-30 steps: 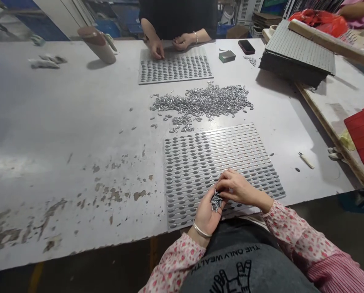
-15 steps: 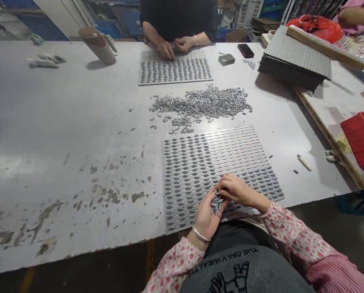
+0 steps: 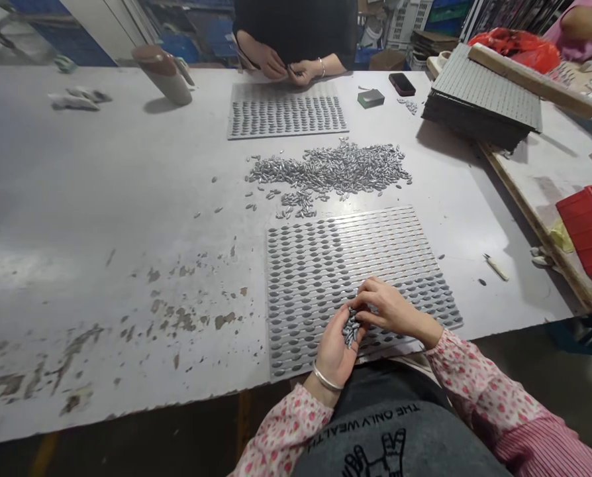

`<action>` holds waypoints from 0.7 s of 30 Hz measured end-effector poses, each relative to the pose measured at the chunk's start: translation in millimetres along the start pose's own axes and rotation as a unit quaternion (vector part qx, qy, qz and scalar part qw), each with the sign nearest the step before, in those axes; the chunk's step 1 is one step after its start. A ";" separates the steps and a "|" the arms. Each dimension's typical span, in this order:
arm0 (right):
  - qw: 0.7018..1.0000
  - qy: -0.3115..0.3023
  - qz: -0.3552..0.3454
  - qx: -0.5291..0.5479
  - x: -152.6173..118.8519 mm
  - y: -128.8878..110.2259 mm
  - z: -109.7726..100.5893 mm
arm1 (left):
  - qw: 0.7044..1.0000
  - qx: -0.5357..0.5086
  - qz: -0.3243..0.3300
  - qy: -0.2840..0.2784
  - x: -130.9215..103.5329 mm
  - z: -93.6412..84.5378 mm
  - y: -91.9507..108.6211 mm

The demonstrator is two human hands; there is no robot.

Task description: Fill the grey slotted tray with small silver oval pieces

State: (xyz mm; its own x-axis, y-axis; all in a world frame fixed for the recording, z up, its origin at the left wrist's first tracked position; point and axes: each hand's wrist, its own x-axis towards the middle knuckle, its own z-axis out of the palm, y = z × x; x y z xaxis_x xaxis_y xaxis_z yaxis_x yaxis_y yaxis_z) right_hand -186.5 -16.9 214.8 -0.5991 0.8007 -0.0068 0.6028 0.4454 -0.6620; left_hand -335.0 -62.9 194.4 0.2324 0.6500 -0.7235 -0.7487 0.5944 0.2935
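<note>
Handful of small silvery-grey pointed-oval pieces (image 3: pixel 350 332) in our half-curled left hand (image 3: pixel 334 350); our right hand (image 3: pixel 384 307) bends fingers at it, pinch unclear. Both at six o'clock on flat grey rectangular board (image 3: pixel 383 242); loose silvery heap (image 3: pixel 350 167) past twelve.

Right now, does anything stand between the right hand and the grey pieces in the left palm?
Nothing visible does: the right hand bends over the edge of the grey pieces in the left hand. Whether it touches them, I cannot tell.

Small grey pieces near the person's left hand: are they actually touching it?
Touching. The head view shows the grey pieces lying in the cupped palm of the left hand.
</note>
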 end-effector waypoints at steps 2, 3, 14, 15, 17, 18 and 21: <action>1.000 0.009 0.008 -0.024 0.6 -5.4 4.0 | 1.000 0.008 0.008 -0.003 0.7 -1.9 -1.0; 1.000 0.016 0.010 -0.020 0.6 -6.8 4.7 | 1.000 0.011 0.011 -0.005 0.9 -2.4 -1.0; 0.982 0.091 0.159 0.034 3.9 54.5 3.5 | 0.998 0.054 -0.025 0.016 -6.2 3.6 5.2; 0.984 0.081 0.158 0.006 6.9 58.7 5.8 | 0.998 0.057 -0.028 0.015 -6.9 3.8 5.1; 0.985 0.060 0.153 -0.042 13.0 62.4 9.3 | 0.997 0.063 -0.033 0.017 -7.8 3.7 4.7; 0.985 0.052 0.152 -0.063 15.8 62.2 10.3 | 0.997 0.066 -0.034 0.019 -7.9 3.3 4.6; 0.981 0.034 0.152 -0.116 21.8 57.5 11.0 | 0.997 0.067 -0.037 0.018 -7.5 1.5 4.3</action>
State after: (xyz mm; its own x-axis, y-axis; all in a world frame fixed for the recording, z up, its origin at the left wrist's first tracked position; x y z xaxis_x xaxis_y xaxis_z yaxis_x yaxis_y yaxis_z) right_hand -170.7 21.7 168.3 -0.3420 0.9318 -0.1221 0.8561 0.2553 -0.4493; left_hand -339.0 -64.5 202.0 0.2587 0.5862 -0.7678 -0.6411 0.6987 0.3175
